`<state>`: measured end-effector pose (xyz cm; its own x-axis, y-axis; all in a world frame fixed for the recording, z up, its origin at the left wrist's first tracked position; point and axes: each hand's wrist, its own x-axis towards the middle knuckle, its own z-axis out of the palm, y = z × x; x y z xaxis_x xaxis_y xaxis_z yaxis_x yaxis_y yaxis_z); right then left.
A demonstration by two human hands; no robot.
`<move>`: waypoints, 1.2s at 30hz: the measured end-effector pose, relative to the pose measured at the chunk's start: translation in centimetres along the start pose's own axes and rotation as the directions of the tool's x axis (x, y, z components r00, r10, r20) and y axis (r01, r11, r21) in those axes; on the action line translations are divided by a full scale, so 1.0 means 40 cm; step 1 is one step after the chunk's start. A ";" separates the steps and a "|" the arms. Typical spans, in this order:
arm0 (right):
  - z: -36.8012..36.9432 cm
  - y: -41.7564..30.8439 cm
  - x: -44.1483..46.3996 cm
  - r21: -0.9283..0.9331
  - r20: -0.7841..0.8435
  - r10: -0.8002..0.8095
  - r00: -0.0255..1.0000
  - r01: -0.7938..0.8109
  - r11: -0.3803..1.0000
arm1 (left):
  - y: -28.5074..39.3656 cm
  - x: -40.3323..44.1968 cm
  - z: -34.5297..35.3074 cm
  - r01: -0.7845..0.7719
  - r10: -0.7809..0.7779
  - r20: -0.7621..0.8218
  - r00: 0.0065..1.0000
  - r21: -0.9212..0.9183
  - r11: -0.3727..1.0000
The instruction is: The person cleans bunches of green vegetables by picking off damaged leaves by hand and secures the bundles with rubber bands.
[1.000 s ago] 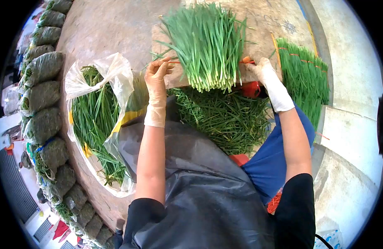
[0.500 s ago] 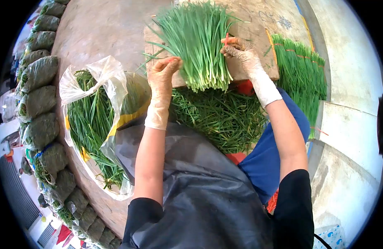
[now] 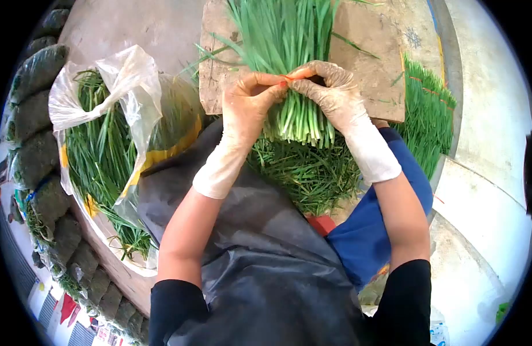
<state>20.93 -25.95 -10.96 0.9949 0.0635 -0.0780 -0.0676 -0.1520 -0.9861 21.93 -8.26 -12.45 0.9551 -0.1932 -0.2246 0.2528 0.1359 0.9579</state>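
A thick bunch of long, flat green leaves with pale cut stem ends (image 3: 283, 40) lies directly beneath the fingertips, its leaves stretching away beyond them and its pale ends jutting out on the near side. A thin red tie (image 3: 287, 78) crosses its top; the left hand in a thin, stained whitish glove (image 3: 247, 106) and the right hand in a matching glove (image 3: 334, 98) meet there, thumb and forefinger of each pinching the tie. Under the bunch, a worn brown wooden board (image 3: 367, 75) reaches out past the fingers on both sides. Nearer the body than the fingers is a loose heap of green leaves (image 3: 312, 179). Well left of the left fingers stands a clear plastic bag of greens (image 3: 127, 81); right of the right fingers lie red-banded green bundles (image 3: 427, 115).
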 end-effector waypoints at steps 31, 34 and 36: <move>0.077 -0.043 -0.008 -0.419 -0.165 -0.107 0.981 0.028 0.908 | 0.024 -0.004 0.014 0.045 -0.056 -0.126 0.990 -0.086 0.995; 0.085 -0.049 -0.009 -0.395 -0.181 -0.093 0.979 0.014 0.919 | 0.025 -0.003 0.015 0.057 -0.072 -0.141 0.987 -0.112 0.992; 0.087 -0.048 -0.008 -0.374 -0.196 -0.078 0.978 -0.001 0.928 | 0.024 -0.002 0.017 0.047 -0.060 -0.160 0.985 -0.085 0.995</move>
<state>20.47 -22.23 -9.54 0.9924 -0.1192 0.0298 -0.0354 -0.5097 -0.8597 22.00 -8.76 -11.39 0.9506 -0.0428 -0.3073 0.3093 0.2089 0.9277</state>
